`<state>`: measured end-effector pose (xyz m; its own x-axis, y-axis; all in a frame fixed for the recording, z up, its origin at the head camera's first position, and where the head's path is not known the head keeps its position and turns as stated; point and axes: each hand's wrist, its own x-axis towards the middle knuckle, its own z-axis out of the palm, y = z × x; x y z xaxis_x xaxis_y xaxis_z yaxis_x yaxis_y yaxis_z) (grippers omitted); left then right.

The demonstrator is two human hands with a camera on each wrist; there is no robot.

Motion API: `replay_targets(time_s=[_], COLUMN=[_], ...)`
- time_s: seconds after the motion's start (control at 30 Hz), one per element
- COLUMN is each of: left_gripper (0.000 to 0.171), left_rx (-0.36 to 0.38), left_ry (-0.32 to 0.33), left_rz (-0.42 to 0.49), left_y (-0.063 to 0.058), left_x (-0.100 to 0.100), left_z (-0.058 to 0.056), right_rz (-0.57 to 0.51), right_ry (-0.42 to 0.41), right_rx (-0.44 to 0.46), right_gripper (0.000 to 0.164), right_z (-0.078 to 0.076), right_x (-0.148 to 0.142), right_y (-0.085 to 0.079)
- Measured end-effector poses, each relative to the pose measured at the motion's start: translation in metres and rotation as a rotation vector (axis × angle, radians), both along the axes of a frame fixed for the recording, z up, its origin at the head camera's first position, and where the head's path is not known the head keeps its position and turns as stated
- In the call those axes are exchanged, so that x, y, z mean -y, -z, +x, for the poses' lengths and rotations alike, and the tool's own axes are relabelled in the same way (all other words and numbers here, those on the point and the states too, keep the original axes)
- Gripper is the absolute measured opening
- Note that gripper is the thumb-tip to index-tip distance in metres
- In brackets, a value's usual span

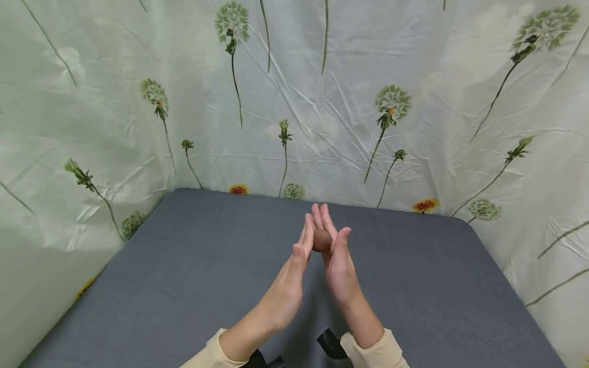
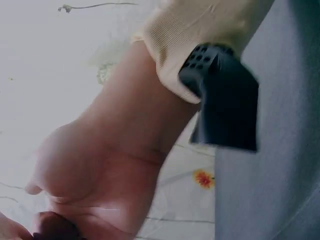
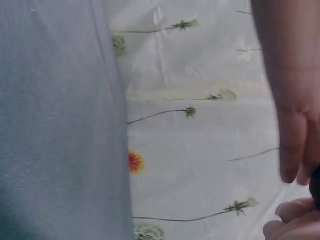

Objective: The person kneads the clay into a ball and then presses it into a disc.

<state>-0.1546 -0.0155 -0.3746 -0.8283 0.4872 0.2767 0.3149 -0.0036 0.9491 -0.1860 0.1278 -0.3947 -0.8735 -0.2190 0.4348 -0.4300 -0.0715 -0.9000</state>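
Note:
A small brown ball (image 1: pixel 322 240) sits between the two hands, which face each other over the middle of the table. My left hand (image 1: pixel 291 278) lies against its left side with fingers straight and pointing forward. On the other side, the straight fingers of my right hand (image 1: pixel 341 271) rest against the ball, thumb up. Seen from the left wrist, the ball (image 2: pixel 56 226) is dark at the bottom edge beside a palm. The right wrist view catches only a dark sliver of it at the right edge, between fingers.
A grey cloth-covered table (image 1: pixel 193 255) spreads beneath both hands. Behind it and at its sides hangs a pale curtain (image 1: pixel 322 128) printed with dandelions. Black wrist straps (image 1: pixel 331 345) show near the cream sleeves (image 1: pixel 375 350).

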Motion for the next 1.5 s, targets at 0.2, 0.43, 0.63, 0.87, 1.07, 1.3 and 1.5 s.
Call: replay_targets(time_s=[0.2,0.43,0.63,0.87,1.07,1.3,1.5], left_gripper=[0.068,0.066,0.074,0.073,0.068,0.070,0.066], left_rx=[-0.048,-0.028,0.033,0.064,0.142,0.118,0.025], left_ry=[-0.131,-0.298,-0.199,-0.007,0.012,-0.031,-0.131], left_rz=[0.007,0.016,0.009,-0.027,-0.055,-0.086,-0.051], left_y=[-0.003,-0.002,0.005,0.011,0.012,0.010,0.010], left_x=[0.012,0.029,0.022,0.003,-0.003,-0.002,-0.001], left_z=[-0.013,-0.037,-0.038,-0.019,-0.009,-0.007,-0.012], right_rz=[0.006,0.193,0.256,0.276,0.247,0.040,-0.147], right_ry=[-0.100,0.014,0.193,0.276,0.245,0.150,0.008], right_rx=[0.026,-0.153,-0.364,-0.355,-0.195,-0.012,0.031], right_gripper=[0.080,0.058,0.056,0.063,0.062,0.053,0.057], right_z=[0.003,0.020,0.026,0.014,0.003,-0.004,-0.005], right_x=[0.015,0.039,0.035,0.016,0.006,0.006,0.008], right_y=[0.010,0.014,0.005,0.000,-0.002,-0.003,0.004])
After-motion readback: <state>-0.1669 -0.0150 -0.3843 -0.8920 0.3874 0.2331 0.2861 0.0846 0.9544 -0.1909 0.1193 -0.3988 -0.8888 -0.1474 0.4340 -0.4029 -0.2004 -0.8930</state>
